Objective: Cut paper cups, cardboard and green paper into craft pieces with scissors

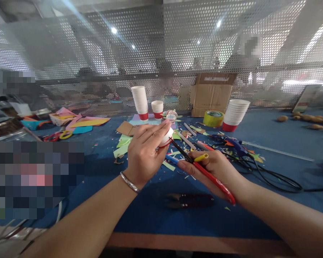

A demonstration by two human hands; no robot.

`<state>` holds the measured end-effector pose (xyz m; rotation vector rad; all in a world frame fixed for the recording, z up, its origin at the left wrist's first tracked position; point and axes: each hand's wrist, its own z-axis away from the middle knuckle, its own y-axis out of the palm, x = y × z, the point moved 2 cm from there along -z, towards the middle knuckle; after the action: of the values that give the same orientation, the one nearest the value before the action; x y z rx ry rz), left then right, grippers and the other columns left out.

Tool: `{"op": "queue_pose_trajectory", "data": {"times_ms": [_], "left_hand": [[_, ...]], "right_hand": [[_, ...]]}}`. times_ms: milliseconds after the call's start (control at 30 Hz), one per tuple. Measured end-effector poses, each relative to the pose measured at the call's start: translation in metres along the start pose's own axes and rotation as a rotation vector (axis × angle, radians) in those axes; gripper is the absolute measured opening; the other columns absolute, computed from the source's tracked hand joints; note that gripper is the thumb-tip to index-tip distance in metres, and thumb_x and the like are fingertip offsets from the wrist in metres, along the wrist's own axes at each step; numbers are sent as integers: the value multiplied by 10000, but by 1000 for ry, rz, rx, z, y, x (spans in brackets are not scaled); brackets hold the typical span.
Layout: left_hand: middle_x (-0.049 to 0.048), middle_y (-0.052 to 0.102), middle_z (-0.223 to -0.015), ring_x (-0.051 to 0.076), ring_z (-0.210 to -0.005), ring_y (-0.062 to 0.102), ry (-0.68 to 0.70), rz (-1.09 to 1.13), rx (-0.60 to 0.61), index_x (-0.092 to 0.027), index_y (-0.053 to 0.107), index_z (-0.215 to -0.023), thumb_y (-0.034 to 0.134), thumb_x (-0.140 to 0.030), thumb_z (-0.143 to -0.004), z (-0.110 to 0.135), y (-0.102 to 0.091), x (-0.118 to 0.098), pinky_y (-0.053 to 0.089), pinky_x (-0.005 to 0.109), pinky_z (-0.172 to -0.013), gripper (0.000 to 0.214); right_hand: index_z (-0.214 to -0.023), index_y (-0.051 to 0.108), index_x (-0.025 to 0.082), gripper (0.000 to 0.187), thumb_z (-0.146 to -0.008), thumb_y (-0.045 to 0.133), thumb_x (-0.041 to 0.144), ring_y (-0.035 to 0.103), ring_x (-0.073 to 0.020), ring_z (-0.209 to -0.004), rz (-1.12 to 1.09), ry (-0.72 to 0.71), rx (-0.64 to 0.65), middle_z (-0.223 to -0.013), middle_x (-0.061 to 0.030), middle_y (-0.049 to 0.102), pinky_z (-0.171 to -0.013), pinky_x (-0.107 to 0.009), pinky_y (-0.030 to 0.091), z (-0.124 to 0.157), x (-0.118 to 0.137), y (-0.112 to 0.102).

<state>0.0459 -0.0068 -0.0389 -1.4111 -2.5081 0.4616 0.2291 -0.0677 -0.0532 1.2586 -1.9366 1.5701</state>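
Observation:
My left hand [146, 150] is closed around a small white paper cup [166, 139] with a red band, which is mostly hidden by the fingers. My right hand [212, 172] grips a red-handled tool [215, 184] with narrow dark blades; its point meets the cup or lies just in front of it. A yellow tube [201, 157] pokes out by the right fingers, and a blue stick [172, 159] shows at the thumb; whether both are held I cannot tell. Below the hands, dark thread snips [190, 200] lie on the blue table [148, 218].
Stacked paper cups [139, 102] stand at the back, with another stack [235, 114] at right beside yellow tape [213, 119]. A cardboard box [212, 95] is behind. Nearby lie a blue glue gun [231, 142], its black cable, paper scraps and scissors [66, 134]. A person sits at left.

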Motion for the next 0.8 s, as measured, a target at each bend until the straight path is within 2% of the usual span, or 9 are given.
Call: {"op": "queue_pose_trajectory", "data": {"times_ms": [133,300,467,567,667,800], "left_hand": [[74,706,-1292,247,-1123,669,38,-27,28,-234,603,-1366,631,-78,-879,0,-3,2,549,462,-976,513],[82,703,-1295,262,-1183,649,169,-63,40,-203,642,-1311,616,-50,-884,-6,-10,4,564,478,-978,454],[29,727,-1254,245,-1167,645,201,-90,15,-252,682,-1255,644,-43,-877,-10,-14,5,600,437,-940,433],[23,719,-1268,247,-1188,634,210,-85,49,-261,691,-1241,631,-51,-888,-10,-13,6,595,437,-948,415],[49,730,-1242,255,-1155,640,193,-87,98,-221,712,-1201,615,-66,-895,-10,-12,6,575,454,-951,356],[61,758,-1165,251,-1044,655,57,-54,190,-192,713,-1190,574,-76,-902,-7,-7,10,560,459,-907,340]], "right_hand": [[-581,350,205,514,-907,649,467,315,-81,-517,-16,9,10,-554,67,307,-479,-246,255,1,2,-1],[-592,338,208,512,-896,656,469,261,-79,-517,-11,17,66,-545,72,292,-458,-236,239,2,3,-4],[-576,455,196,478,-877,664,504,291,-76,-472,-56,37,144,-532,65,307,-401,-222,235,1,2,-3],[-606,537,196,448,-877,653,533,346,-72,-386,-168,134,219,-470,66,387,-355,-214,250,1,2,-3],[-659,562,208,426,-876,636,567,363,-79,-293,-271,275,309,-422,73,445,-308,-218,251,1,0,-5],[-649,575,201,432,-866,650,566,427,-94,-326,-230,217,268,-427,59,471,-326,-219,305,-4,-4,-9]]}}
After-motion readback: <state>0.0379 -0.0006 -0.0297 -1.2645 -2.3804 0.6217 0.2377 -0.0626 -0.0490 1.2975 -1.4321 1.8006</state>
